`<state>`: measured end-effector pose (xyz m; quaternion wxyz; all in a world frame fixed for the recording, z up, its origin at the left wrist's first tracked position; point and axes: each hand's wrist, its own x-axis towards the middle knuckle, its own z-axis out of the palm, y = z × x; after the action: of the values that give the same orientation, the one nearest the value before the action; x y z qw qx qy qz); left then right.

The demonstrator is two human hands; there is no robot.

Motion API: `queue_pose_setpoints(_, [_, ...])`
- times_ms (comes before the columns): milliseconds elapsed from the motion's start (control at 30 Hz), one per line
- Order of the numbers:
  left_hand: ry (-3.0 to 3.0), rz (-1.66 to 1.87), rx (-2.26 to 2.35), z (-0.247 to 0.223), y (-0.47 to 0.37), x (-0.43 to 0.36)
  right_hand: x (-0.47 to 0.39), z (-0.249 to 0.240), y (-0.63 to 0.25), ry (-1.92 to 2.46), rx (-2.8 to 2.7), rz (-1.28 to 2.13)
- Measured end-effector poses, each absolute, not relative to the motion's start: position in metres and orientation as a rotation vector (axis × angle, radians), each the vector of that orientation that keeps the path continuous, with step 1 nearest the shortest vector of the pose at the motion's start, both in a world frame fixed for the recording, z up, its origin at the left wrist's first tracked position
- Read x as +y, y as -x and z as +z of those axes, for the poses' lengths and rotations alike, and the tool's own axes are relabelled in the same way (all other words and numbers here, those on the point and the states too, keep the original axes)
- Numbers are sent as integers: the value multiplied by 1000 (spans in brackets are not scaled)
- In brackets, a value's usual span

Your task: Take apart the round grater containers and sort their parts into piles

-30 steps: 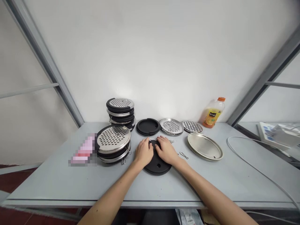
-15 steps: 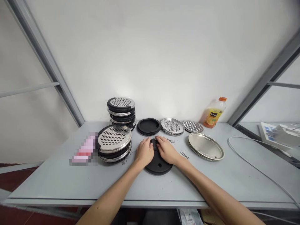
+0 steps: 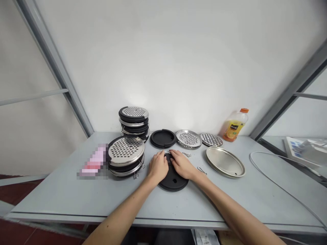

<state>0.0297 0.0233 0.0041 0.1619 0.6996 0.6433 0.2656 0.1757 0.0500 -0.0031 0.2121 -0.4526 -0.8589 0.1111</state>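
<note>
A round black disc [image 3: 174, 182] with a small hole lies on the grey table in front of me. My left hand [image 3: 158, 166] grips its left side, and my right hand [image 3: 182, 165] grips its right side. The fingertips of both hands meet near the disc's far edge, where a thin strip of metal wire shows. Metal clips [image 3: 201, 170] lie just right of my right hand, with another small clip [image 3: 186, 154] beyond it. What my fingertips press on is partly hidden.
Perforated discs are stacked at the left [image 3: 126, 151] and behind it [image 3: 134, 115]. Along the back lie a black ring tray [image 3: 163, 138], grater discs [image 3: 189, 139] and a coarser one [image 3: 211, 139]. Plain metal plates [image 3: 225, 161], a juice bottle [image 3: 233, 126] and a white cable [image 3: 283, 187] are right.
The view has shifted slightly. Both hands stay on the black disc, with hardly any movement of the fingers.
</note>
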Motion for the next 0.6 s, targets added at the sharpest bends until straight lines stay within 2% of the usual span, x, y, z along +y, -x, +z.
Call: queue_pose_setpoints(600, [-2055, 702, 1843, 0, -29, 27, 55, -5, -176, 1236, -2367, 423])
